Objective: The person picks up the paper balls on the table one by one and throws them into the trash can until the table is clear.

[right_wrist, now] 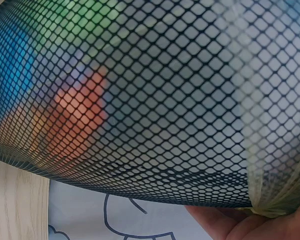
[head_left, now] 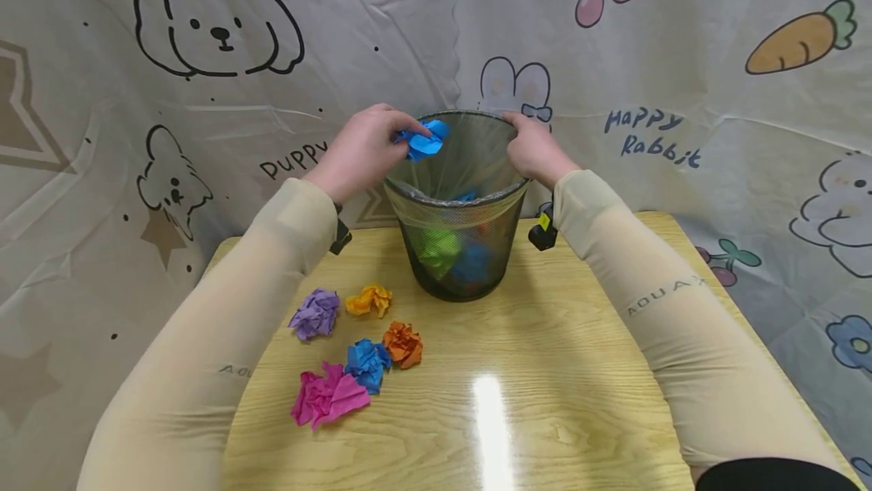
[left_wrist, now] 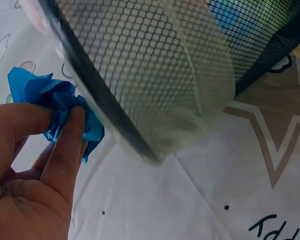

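My left hand (head_left: 364, 144) pinches a crumpled blue paper ball (head_left: 428, 141) between thumb and fingers, just above the left rim of a black mesh trash bin (head_left: 459, 288). In the left wrist view the same blue paper (left_wrist: 32, 86) shows beside the bin's rim (left_wrist: 97, 95). On the opposite side, my right hand (head_left: 538, 149) grips the bin's rim and its clear plastic liner (head_left: 470, 154). The right wrist view shows only part of that hand (right_wrist: 245, 224), under the liner's edge. Through the mesh, green (head_left: 439, 247), blue and orange paper (right_wrist: 80, 110) appear inside the bin.
On the wooden table (head_left: 545, 370), left of and nearer than the bin, lie several crumpled paper balls: purple (head_left: 316, 315), yellow (head_left: 369, 300), orange (head_left: 403, 345), blue (head_left: 368, 365) and pink (head_left: 328, 396). A printed cloth (head_left: 409, 37) hangs behind the table.
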Tool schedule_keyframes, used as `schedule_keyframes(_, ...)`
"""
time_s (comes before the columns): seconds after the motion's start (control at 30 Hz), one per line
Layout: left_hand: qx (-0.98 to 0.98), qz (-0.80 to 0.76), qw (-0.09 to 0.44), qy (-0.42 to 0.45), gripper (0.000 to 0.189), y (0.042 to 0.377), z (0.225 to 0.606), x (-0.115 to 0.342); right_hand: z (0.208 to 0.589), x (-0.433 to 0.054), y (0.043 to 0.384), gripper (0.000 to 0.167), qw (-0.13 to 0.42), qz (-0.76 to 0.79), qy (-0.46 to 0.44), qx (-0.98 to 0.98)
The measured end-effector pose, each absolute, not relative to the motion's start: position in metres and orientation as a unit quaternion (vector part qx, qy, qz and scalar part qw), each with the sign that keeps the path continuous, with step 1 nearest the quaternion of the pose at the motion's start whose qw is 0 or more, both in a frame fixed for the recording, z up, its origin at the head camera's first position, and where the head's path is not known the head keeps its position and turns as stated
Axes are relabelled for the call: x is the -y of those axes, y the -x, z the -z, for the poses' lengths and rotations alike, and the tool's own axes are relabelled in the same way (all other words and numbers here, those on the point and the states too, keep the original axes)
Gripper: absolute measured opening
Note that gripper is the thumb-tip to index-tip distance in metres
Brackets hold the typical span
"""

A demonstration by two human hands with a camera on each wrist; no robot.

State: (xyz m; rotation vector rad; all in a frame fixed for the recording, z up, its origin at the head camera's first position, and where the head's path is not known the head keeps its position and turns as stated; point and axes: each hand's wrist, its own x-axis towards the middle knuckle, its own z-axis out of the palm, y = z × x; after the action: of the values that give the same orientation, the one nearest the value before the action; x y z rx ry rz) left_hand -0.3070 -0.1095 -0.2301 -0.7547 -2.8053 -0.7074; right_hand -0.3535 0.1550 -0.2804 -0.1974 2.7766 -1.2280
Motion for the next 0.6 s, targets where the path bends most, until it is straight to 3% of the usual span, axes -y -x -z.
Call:
schedule_keyframes(0.4, 0.939, 0.192, -0.035, 0.283, 0.033, 0.316, 0.238, 0.084, 0.279, -0.154, 0.354, 0.069, 0.050, 0.397, 0.059, -0.915)
schedule_keyframes(0.6, 0.939, 0.177, -0.051, 0.290, 0.038, 0.316, 0.241, 0.079, 0.278, -0.154, 0.352, 0.069, 0.050, 0.397, 0.059, -0.915)
